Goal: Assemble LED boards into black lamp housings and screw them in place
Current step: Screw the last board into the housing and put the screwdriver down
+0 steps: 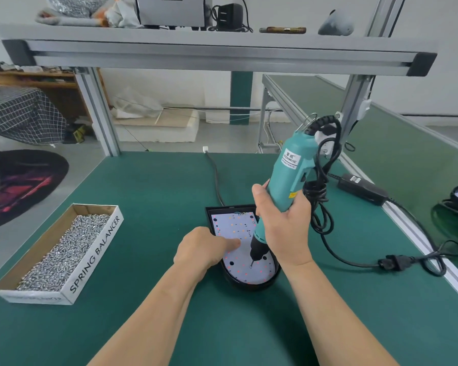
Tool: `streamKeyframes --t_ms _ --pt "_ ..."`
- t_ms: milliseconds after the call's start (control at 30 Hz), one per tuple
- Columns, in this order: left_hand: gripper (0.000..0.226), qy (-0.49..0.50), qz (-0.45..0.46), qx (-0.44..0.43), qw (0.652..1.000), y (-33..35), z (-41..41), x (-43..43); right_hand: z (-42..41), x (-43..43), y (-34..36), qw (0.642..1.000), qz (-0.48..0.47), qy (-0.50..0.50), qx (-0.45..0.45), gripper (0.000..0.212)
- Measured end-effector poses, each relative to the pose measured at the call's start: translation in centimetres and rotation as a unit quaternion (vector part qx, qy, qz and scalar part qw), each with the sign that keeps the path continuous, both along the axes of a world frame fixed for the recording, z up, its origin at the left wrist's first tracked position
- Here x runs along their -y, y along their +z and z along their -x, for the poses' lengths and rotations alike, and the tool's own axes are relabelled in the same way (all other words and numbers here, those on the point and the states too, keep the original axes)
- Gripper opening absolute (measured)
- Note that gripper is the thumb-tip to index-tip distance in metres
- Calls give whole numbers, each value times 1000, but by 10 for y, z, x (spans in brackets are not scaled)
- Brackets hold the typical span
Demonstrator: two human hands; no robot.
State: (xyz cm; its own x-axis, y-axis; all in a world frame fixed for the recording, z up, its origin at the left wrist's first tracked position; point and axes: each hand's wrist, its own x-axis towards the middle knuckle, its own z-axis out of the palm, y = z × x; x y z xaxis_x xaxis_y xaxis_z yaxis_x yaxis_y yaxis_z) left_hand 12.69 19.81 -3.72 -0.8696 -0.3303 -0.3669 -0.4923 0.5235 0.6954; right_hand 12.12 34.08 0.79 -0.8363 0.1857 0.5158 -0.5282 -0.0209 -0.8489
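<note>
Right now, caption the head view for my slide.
Right hand sets a teal electric screwdriver on the LED board in its black housing; left hand presses the board.

bench mat [148,186] is reading as matt green, finely textured. box [95,256] is showing raw brown cardboard inside, white printed paper outside. screws [64,254] are glinting as bright bare metal. lamp housing [249,285] is looking glossy black and smooth; plastic or painted metal, can't tell. LED board [238,225] is showing a flat matt white face. screwdriver [288,180] is reading as smooth teal plastic, slight sheen. cable [320,215] is looking rubbery black. frame rails [222,58] are showing satin grooved aluminium.
</note>
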Motion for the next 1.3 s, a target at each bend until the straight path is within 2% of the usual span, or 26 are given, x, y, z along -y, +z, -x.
streamKeyframes --t_ms 167,367,533,600,700,833,900,933,1067,1167,1233,1300 --pt "44 -4 2 2 1000 -1 1 1 6 -3 -3 1000 20 1 19 40" --pt "40 0 -1 1 1000 1 0 0 5 -4 -2 999 31 1 25 39" --pt "43 -3 -10 6 1000 2 -1 1 2 -1 2 999 7 29 20 29" --pt "50 -5 -23 10 1000 4 -2 0 0 -3 10 998 54 38 8 19" --pt "66 -4 -44 14 999 9 -5 -3 10 -14 22 980 192 29 39 14" --pt "70 -10 -47 11 999 11 -10 -3 29 -22 9 918 364 49 153 21" --pt "70 -13 -36 12 999 11 -10 -3 33 -18 -8 888 401 62 215 26" --pt "69 -14 -30 12 999 12 -10 -3 35 -17 -15 887 393 65 236 31" --pt "53 -9 -23 -3 1000 14 -13 -5 37 -11 -25 918 289 78 259 45" --pt "56 3 -64 -25 998 9 -13 1 37 -11 -27 929 251 78 262 50" --pt "55 33 -141 -23 989 10 -13 11 37 -11 -29 931 231 67 274 50" --pt "50 108 -281 -26 953 13 -13 25 38 -11 -30 933 223 59 277 47"
